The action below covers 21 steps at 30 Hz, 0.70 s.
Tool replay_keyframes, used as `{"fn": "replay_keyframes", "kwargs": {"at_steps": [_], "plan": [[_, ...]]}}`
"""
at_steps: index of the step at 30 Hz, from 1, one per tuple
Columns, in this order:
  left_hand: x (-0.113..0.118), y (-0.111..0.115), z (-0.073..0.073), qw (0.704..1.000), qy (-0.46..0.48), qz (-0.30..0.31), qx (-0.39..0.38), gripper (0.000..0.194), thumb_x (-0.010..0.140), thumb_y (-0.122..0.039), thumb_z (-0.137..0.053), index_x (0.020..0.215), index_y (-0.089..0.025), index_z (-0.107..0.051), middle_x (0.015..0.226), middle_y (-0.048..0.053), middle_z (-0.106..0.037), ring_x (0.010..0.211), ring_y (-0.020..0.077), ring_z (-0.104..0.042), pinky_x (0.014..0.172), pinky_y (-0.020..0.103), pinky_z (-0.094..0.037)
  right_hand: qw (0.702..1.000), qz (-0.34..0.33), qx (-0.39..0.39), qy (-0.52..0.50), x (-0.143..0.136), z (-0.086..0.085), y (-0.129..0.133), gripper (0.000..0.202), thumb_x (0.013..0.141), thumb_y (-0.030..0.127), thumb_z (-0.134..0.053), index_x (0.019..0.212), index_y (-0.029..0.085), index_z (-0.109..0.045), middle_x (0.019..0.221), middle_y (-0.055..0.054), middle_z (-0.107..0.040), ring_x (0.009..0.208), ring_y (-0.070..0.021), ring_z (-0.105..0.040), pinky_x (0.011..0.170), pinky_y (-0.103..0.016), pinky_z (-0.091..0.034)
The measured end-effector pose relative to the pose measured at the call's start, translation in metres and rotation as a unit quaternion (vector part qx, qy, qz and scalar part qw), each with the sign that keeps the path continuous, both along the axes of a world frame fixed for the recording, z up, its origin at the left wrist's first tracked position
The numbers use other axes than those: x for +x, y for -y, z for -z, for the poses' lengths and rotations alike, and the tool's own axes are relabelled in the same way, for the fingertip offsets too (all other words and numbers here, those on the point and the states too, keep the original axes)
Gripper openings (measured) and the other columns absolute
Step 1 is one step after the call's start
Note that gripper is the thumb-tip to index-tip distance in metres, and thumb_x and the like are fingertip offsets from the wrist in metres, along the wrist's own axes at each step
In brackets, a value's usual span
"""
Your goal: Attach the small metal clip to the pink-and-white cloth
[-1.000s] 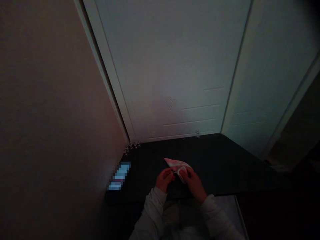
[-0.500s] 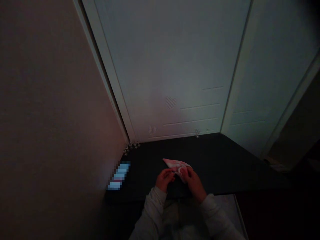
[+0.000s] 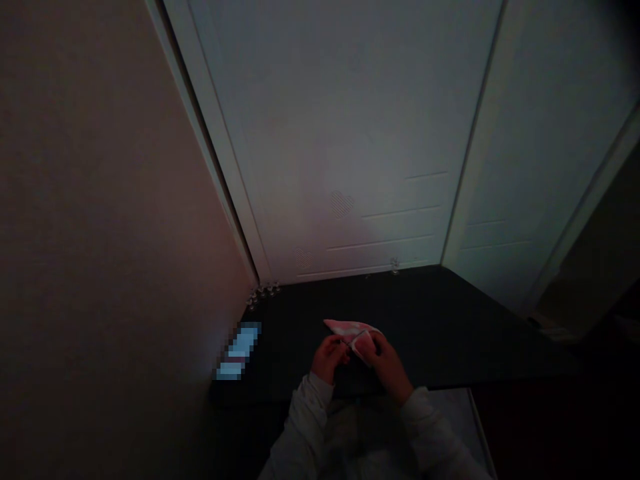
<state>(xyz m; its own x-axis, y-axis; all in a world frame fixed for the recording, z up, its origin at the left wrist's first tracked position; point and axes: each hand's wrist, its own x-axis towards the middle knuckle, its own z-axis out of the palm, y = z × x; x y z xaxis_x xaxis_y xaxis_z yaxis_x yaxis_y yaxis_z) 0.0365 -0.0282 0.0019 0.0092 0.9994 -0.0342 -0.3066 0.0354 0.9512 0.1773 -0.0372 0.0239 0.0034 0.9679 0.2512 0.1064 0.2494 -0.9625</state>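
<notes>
A pink and white piece, seemingly cloth (image 3: 350, 327), is held between my two hands above the dark tabletop; one pointed end sticks out to the upper left. My left hand (image 3: 329, 359) pinches at its lower left edge with the fingers closed. On the other side, my right hand (image 3: 389, 363) grips the folded right part, fingers and thumb closed on it. Dim light hides the fine details between the fingertips.
The dark table (image 3: 425, 313) meets a white panel (image 3: 350, 133) at the back. A pixelated bright object (image 3: 239, 351) lies at the left edge. Several small clear items (image 3: 263, 292) stand in the back left corner, and another (image 3: 395, 267) by the panel.
The folded part of the pink and white piece has shifted slightly under my right fingers, and its pointed end sits a little lower and further left. Both hands stay almost in place.
</notes>
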Motion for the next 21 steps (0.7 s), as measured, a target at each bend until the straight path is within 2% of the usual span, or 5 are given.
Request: {"fn": "replay_keyframes", "kwargs": {"at_steps": [7,14,17,21], "plan": [[0.0021,-0.0053,0.0011,0.999,-0.016,-0.011,-0.032,0.045,0.054,-0.052,-0.059,0.074,-0.012,-0.052,0.05,0.0,-0.055,0.038,0.0083,-0.048,0.039,0.021,-0.035,1.0,-0.001,0.02,-0.005,0.0002,0.0094,-0.0036,0.026,0.065,0.034,-0.056,0.082,0.015,-0.055,0.083,-0.005,-0.056,0.079,-0.0196,-0.051,0.071,-0.029,-0.039],[0.0043,-0.0067,-0.0004,0.997,-0.051,-0.012,-0.049,0.05,0.057,-0.057,-0.053,0.075,-0.011,-0.053,0.046,0.0,-0.053,0.035,0.0081,-0.046,0.037,0.021,-0.033,1.0,-0.016,0.026,0.003,-0.0001,0.007,-0.0007,0.025,0.07,0.037,-0.05,0.081,0.015,-0.054,0.08,-0.003,-0.055,0.075,-0.0177,-0.05,0.068,-0.027,-0.038],[0.0038,-0.0037,-0.0008,0.999,-0.034,-0.02,-0.026,0.05,0.055,-0.052,-0.058,0.083,-0.011,-0.052,0.055,0.001,-0.056,0.042,0.0088,-0.05,0.042,0.021,-0.037,1.0,-0.004,0.017,0.0,-0.0011,0.0059,-0.0009,0.026,0.069,0.039,-0.05,0.078,0.015,-0.053,0.075,-0.003,-0.055,0.071,-0.0171,-0.049,0.065,-0.027,-0.038],[0.0014,-0.0005,-0.0022,1.0,-0.012,-0.009,0.018,0.052,0.048,-0.031,-0.07,0.093,-0.015,-0.051,0.075,0.004,-0.06,0.061,0.012,-0.055,0.051,0.023,-0.041,1.0,0.003,0.011,0.007,-0.0012,0.0011,0.0003,0.025,0.069,0.04,-0.05,0.074,0.016,-0.053,0.072,-0.002,-0.054,0.067,-0.0164,-0.048,0.062,-0.026,-0.038]]}}
